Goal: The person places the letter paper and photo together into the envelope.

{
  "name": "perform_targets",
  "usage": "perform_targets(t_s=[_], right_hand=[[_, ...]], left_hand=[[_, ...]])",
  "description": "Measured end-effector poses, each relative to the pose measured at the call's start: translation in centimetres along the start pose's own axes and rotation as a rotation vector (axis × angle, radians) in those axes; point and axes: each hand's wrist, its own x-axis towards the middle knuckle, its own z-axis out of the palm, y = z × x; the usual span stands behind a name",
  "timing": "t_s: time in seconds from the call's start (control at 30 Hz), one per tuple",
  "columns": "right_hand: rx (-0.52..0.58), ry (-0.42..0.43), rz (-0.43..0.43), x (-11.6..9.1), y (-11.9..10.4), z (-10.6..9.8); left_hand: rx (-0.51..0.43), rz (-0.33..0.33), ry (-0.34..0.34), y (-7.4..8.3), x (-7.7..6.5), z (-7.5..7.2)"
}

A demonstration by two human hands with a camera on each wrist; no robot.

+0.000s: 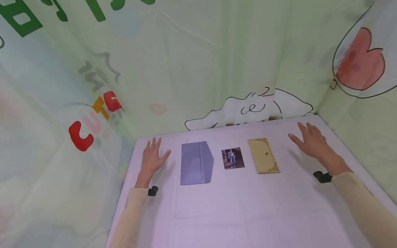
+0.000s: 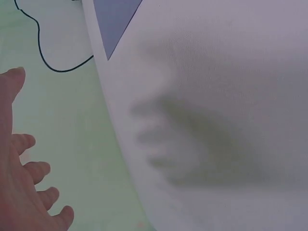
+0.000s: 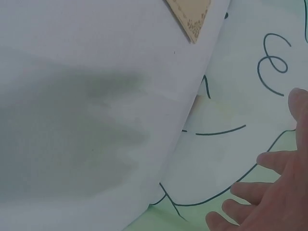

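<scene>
Presently the left hand [image 1: 153, 159] and right hand [image 1: 311, 141] hover over the counter [image 1: 217, 213], fingers spread wide, holding nothing. Around the small photo [image 1: 233, 158], the purple envelope [image 1: 196, 163] lies at nine o'clock, its flap [image 1: 206, 162] pointing toward three, and the tan card [image 1: 264, 156] at three o'clock. Lying so flat, the photo could skid or bend if scraped at its edge; a low sleeve [image 1: 131, 213] might drag the envelope askew; a hasty pinch could crease its flap.
</scene>
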Motion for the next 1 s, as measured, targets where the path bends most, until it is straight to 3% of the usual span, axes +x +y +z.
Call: perform_targets(t_s=[0.53, 1.0], right_hand=[[0.004, -0.047, -0.04, 1.3, -3.2, 3.7], [0.036, -0.145, -0.059, 2.1, -6.7, 7.4]], left_hand=[[-0.002, 0.038, -0.025, 2.9, 0.7, 3.0], [-0.018, 0.102, -0.07, 5.2, 0.2, 5.4]])
